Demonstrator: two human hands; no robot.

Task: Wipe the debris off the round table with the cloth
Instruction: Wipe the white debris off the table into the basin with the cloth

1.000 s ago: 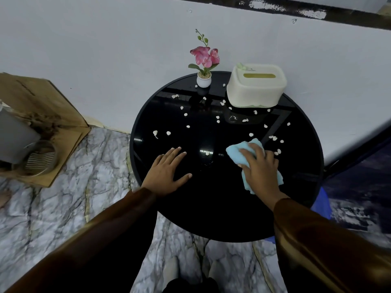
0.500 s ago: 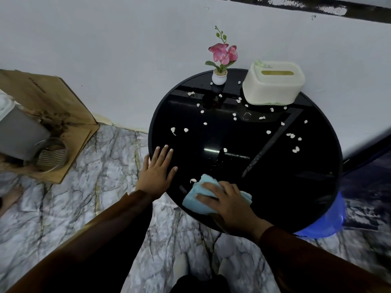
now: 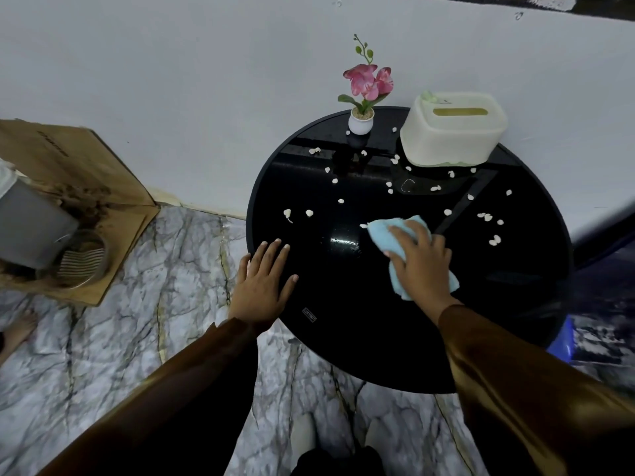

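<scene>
Right hand (image 3: 421, 266): fingers spread flat on the cloth (image 3: 400, 240), pressing it to the desk (image 3: 360, 338) mid-surface; grip released, not pinching
Left hand (image 3: 263, 286): flat and released, resting on the desk's left edge
Debris (image 3: 494, 239): white bits scattered over the far half, some against the tissue box (image 3: 453, 128) and flower pot (image 3: 360, 121)
Risk: a wide sweep could flick bits onto the floor or knock the pot over; bits by the box are likely missed
</scene>
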